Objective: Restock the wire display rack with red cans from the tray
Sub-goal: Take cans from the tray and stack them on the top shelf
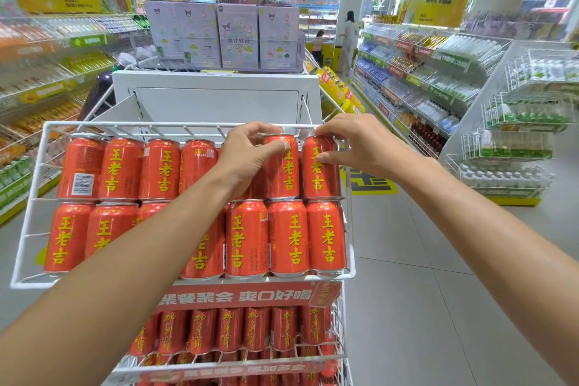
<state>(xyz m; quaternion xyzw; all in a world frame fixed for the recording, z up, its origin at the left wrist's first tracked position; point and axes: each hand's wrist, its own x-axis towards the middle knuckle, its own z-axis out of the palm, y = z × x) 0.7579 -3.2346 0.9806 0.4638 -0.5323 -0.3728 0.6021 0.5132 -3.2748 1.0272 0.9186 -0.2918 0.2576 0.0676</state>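
The end can [322, 182] and its neighbour [283, 180] sat in the top row of the rack [188, 125], right of centre. The right hand [357, 144] pinched the first; the left hand [247, 153] gripped the second. Set crooked, either could jam or topple off the wire.

Two rows of cans [120, 169] in the wire rack [188, 126], top basket. On the back row's second can [283, 175] from right, the left hand [250, 150]; on the end can [321, 178], the right hand [360, 144]. Boxes [238, 37] behind.
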